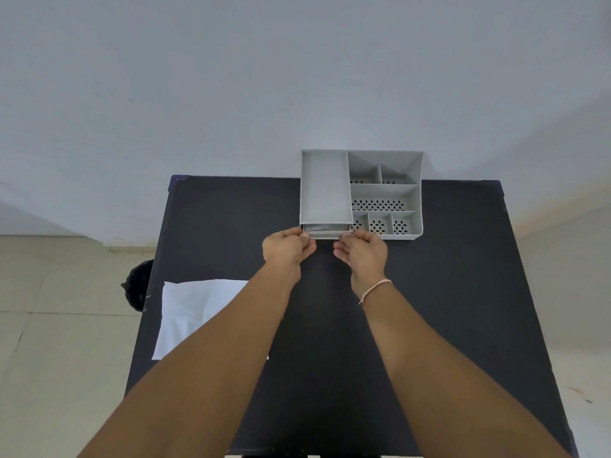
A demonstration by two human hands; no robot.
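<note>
A grey plastic organizer (pixel 325 190) with several compartments stands at the far edge of the black table (pixel 446 292). A small drawer (pixel 325 229) shows at its lower left front, pulled out a little. My left hand (pixel 286 247) pinches the drawer's left front corner. My right hand (pixel 363 251) pinches its right front corner, fingers curled. A thin bracelet sits on my right wrist. The drawer's inside is mostly hidden.
A white cloth or paper sheet (pixel 191 312) lies on the table's left side, partly under my left forearm. A black bin (pixel 137 285) stands on the floor left of the table. A pale wall rises right behind the organizer.
</note>
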